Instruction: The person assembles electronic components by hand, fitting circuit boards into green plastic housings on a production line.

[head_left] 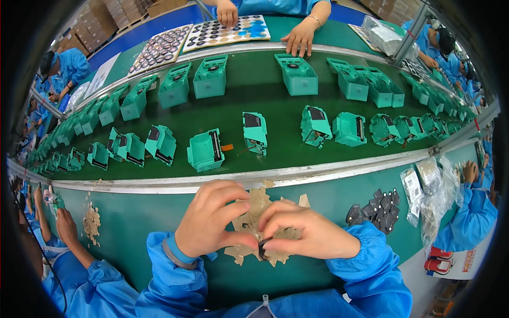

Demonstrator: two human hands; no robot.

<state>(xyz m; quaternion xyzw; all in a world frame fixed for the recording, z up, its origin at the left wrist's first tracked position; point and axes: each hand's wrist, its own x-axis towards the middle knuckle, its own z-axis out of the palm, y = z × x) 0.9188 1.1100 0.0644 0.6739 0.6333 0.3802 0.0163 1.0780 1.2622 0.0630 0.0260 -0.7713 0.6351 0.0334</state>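
Note:
My right hand [310, 230] has thumb and fingers pinched together on a small black part [262, 248], mostly hidden by the fingers. Close beside it, my left hand [212, 220] curves with its thumb and index finger apart, the thumb tip near the black part. No object shows between the left fingers. Under and behind both hands lies a loose pile of tan, angular paper-like scraps [259, 201] on the green tabletop [143, 212]. A heap of flat black pieces [379, 209] lies to the right of my right hand.
Past a metal rail [159, 184], a green conveyor [244, 106] carries rows of green plastic housings [207, 151]. Across it, a person's hand [300, 38] touches a housing. Clear plastic bags [432, 185] lie at right. Co-workers sit on both sides, with another tan scrap pile [91, 221] at left.

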